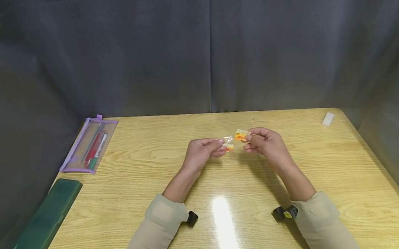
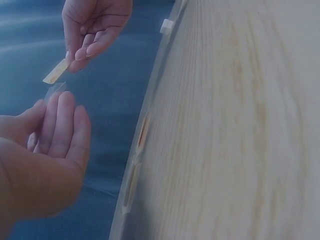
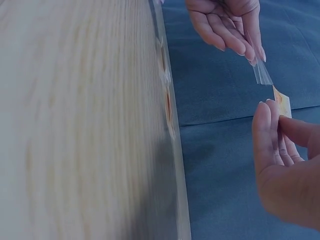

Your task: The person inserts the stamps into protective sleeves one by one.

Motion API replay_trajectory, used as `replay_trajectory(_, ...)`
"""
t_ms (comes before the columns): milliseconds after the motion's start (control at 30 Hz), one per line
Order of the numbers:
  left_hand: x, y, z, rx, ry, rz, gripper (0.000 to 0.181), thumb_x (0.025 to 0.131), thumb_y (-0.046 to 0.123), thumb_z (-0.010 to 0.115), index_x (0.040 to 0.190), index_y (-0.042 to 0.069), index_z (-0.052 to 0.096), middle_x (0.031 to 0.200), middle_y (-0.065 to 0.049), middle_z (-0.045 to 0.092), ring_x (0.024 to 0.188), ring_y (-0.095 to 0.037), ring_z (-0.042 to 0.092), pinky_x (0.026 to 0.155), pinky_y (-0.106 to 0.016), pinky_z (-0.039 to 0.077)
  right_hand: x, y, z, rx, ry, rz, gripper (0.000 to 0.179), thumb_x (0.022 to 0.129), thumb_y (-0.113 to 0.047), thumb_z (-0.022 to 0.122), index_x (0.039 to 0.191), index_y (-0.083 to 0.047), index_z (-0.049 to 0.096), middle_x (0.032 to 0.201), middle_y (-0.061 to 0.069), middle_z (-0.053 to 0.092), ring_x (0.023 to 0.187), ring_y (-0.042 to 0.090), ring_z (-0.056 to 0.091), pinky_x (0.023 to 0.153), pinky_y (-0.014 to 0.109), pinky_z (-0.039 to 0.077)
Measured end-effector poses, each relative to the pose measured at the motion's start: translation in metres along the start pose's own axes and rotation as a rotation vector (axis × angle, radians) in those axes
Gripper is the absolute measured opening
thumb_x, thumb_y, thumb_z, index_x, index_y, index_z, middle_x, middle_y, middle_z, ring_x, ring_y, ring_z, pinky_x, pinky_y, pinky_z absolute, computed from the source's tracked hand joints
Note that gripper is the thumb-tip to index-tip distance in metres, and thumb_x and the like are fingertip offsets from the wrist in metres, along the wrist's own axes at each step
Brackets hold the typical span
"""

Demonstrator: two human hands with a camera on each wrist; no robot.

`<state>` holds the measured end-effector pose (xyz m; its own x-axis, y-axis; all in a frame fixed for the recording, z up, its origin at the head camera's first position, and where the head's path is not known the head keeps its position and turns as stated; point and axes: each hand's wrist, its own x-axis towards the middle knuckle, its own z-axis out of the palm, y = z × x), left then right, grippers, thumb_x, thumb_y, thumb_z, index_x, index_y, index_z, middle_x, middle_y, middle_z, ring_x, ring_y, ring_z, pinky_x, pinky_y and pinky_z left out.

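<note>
In the head view my left hand [image 1: 200,150] pinches a small clear plastic wrapper [image 1: 228,139] between thumb and fingers. Just below it an orange-and-white printed piece [image 1: 229,147] shows at the fingertips; whether it is held or lies beneath I cannot tell. A small yellow-and-orange printed paper piece [image 1: 241,134] is pinched by my right hand [image 1: 268,145], thumb on top. The two hands face each other over the table, a narrow gap between them. In the right wrist view the wrapper [image 3: 262,73] hangs near the paper piece [image 3: 282,103].
A white eraser-like block [image 1: 328,119] lies at the far right of the wooden table [image 1: 149,201]. On the left are a purple-edged mesh pouch [image 1: 75,144] with pens inside and a long dark green case [image 1: 45,224]. Dark curtains [image 1: 143,56] surround the table.
</note>
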<state>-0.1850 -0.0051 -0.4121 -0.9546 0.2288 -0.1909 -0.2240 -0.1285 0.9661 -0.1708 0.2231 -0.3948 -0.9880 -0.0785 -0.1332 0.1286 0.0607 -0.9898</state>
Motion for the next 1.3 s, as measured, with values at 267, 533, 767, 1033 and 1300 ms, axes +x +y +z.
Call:
replay_trajectory(267,0.0,-0.002,0.001,-0.016,-0.024,0.018,0.027,0.094,0.014,0.074,0.11,-0.007,0.074,0.099,-0.019,0.078,0.081,-0.015,0.078,0.081,-0.035,0.064,0.001,0.001,-0.002,-0.013,0.002,-0.005,0.02,0.103,-0.011,0.059,0.117,0.003,0.058,0.09,-0.003,0.075,0.078,0.01,0.073,0.083,0.036,0.064)
replay_trajectory(533,0.0,-0.001,0.001,-0.03,-0.011,0.004,0.027,0.094,0.014,0.075,0.109,-0.008,0.074,0.098,-0.02,0.078,0.08,-0.014,0.078,0.083,-0.035,0.064,-0.001,0.0,-0.002,-0.048,-0.033,0.022,0.025,0.102,-0.011,0.059,0.121,0.004,0.057,0.091,-0.001,0.075,0.078,0.012,0.074,0.083,0.039,0.064)
replay_trajectory(767,-0.001,0.0,-0.001,-0.028,-0.011,-0.002,0.026,0.093,0.015,0.075,0.108,-0.007,0.075,0.095,-0.019,0.078,0.079,-0.014,0.078,0.083,-0.036,0.064,0.0,0.001,-0.003,-0.102,-0.08,0.049,0.031,0.102,-0.012,0.058,0.125,0.009,0.056,0.091,-0.002,0.074,0.078,0.012,0.073,0.082,0.037,0.064)
replay_trajectory(1033,0.0,0.001,-0.004,0.023,-0.028,-0.012,0.027,0.092,0.017,0.077,0.106,-0.007,0.076,0.097,-0.019,0.078,0.08,-0.017,0.078,0.082,-0.035,0.064,-0.001,0.0,-0.008,-0.11,-0.165,0.046,0.031,0.1,-0.01,0.058,0.122,0.012,0.058,0.095,0.011,0.074,0.077,0.015,0.073,0.079,0.035,0.065)
replay_trajectory(1300,-0.001,0.002,-0.007,0.081,-0.053,0.005,0.026,0.093,0.019,0.076,0.107,-0.003,0.077,0.099,-0.019,0.078,0.084,-0.018,0.078,0.086,-0.038,0.063,-0.001,0.001,-0.011,-0.104,-0.213,0.079,0.033,0.1,-0.01,0.061,0.122,0.015,0.058,0.091,0.01,0.074,0.075,0.012,0.072,0.075,0.031,0.065)
